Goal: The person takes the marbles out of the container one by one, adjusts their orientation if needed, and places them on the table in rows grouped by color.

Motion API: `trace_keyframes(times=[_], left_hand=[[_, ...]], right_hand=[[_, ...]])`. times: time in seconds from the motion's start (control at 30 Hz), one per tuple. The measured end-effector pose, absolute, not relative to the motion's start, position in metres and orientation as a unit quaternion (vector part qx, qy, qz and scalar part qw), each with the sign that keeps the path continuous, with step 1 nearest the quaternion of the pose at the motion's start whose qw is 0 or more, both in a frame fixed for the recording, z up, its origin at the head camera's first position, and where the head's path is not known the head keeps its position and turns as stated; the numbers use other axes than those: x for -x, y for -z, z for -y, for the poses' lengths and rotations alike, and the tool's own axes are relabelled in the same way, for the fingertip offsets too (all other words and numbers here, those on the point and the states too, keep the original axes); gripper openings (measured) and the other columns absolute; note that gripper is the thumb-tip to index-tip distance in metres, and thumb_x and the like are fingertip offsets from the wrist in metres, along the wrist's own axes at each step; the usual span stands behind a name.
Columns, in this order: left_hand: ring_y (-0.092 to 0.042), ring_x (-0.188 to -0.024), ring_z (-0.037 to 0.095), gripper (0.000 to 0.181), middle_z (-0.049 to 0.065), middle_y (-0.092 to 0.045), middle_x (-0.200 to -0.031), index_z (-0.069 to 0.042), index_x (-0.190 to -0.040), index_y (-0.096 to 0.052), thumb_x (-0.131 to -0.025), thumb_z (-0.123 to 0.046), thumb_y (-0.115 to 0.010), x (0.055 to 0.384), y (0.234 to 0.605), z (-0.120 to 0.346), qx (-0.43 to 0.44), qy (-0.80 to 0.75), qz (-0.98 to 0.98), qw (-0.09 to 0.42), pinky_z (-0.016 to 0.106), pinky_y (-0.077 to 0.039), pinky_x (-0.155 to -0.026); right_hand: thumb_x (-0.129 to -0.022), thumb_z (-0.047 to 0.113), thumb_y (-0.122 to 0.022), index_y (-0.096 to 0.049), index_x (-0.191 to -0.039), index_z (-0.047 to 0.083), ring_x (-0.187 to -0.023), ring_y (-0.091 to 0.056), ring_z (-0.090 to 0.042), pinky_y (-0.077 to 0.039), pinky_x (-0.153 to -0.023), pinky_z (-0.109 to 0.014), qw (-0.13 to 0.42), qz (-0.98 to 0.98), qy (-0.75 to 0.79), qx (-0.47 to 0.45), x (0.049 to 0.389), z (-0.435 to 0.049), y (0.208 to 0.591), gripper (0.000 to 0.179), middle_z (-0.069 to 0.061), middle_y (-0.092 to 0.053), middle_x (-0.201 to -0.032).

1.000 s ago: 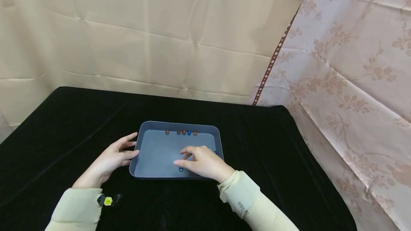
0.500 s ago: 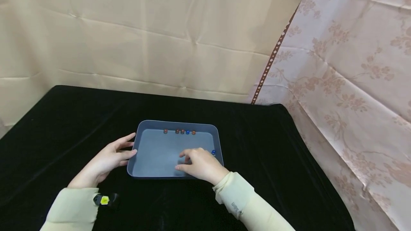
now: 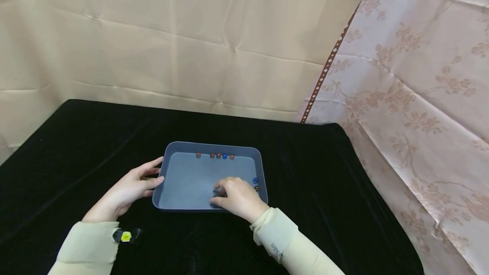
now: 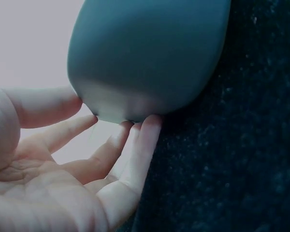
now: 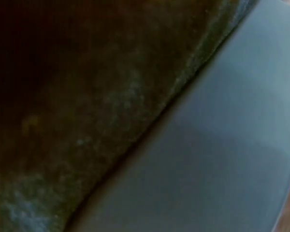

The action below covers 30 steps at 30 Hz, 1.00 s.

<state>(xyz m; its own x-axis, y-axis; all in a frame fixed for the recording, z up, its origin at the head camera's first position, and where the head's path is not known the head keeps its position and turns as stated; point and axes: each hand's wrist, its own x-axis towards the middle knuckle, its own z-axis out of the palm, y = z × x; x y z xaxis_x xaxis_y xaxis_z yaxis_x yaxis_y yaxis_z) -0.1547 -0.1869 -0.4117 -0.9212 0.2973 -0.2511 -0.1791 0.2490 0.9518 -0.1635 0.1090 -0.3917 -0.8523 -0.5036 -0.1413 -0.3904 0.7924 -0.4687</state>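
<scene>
A grey-blue rectangular tray [image 3: 189,181] lies on the black cloth. My left hand [image 3: 131,188] is at its left end, thumb at the rim and fingertips against the outer wall; in the left wrist view the fingers [image 4: 147,140] touch the tray wall [image 4: 150,63]. Above the tray's near right part is my right hand [image 3: 240,196], its fingers bent and the thumb low near the front wall. I cannot tell if it holds a marble, since its palm side is hidden. A blue marble [image 3: 255,180] and a brown marble [image 3: 257,188] lie by the right wall.
Along the tray's far wall sit several brown marbles [image 3: 212,155] and one blue marble [image 3: 225,156]. Black cloth [image 3: 305,190] covers the table. A beige curtain [image 3: 153,46] hangs behind it, a floral curtain [image 3: 428,96] at the right.
A blue marble seen under the right thumb a second ago is now hidden. The right hand has shifted slightly, uncovering the marbles by the right wall. My left hand stays at the tray.
</scene>
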Motion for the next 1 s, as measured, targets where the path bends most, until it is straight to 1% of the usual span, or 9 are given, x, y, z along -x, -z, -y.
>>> trace_keyframes(times=[0.17,0.43,0.7,1.0], left_hand=[[-0.054,-0.122,0.033,0.070,0.032,-0.027,-0.151,-0.009,-0.159,-0.014,-0.103,-0.022,-0.053,0.1544,0.4116,0.1864,-0.035,-0.609,-0.769,0.193,0.046,-0.054,-0.099],[-0.054,-0.121,0.033,0.069,0.033,-0.029,-0.150,-0.009,-0.159,-0.016,-0.103,-0.021,-0.053,0.1544,0.4108,0.1842,-0.036,-0.606,-0.773,0.185,0.046,-0.054,-0.099],[-0.053,-0.122,0.034,0.069,0.032,-0.028,-0.151,-0.010,-0.159,-0.015,-0.103,-0.022,-0.053,0.1553,0.4102,0.1848,-0.031,-0.606,-0.771,0.191,0.046,-0.054,-0.100],[-0.050,-0.127,0.039,0.068,0.033,-0.026,-0.151,-0.010,-0.159,-0.014,-0.104,-0.021,-0.051,0.1558,0.4098,0.1852,-0.026,-0.603,-0.772,0.199,0.048,-0.054,-0.099]], right_hand=[[-0.088,0.033,-0.074,-0.072,-0.111,0.013,-0.080,-0.062,-0.007,-0.049,-0.067,-0.017,0.126,-0.939,0.208,0.241,0.1622,-0.1087,0.3938,0.031,-0.001,-0.069,-0.096],[-0.087,0.032,-0.075,-0.074,-0.109,0.013,-0.075,-0.058,-0.005,-0.047,-0.063,-0.016,0.116,-0.941,0.201,0.244,0.1608,-0.1084,0.3939,0.028,0.000,-0.066,-0.092],[-0.086,0.030,-0.076,-0.074,-0.107,0.013,-0.072,-0.056,-0.003,-0.046,-0.062,-0.016,0.114,-0.943,0.194,0.246,0.1621,-0.1080,0.3948,0.027,0.002,-0.065,-0.089],[-0.086,0.029,-0.076,-0.075,-0.105,0.014,-0.072,-0.055,-0.003,-0.046,-0.062,-0.016,0.113,-0.942,0.196,0.248,0.1617,-0.1079,0.3965,0.025,0.003,-0.064,-0.089]])
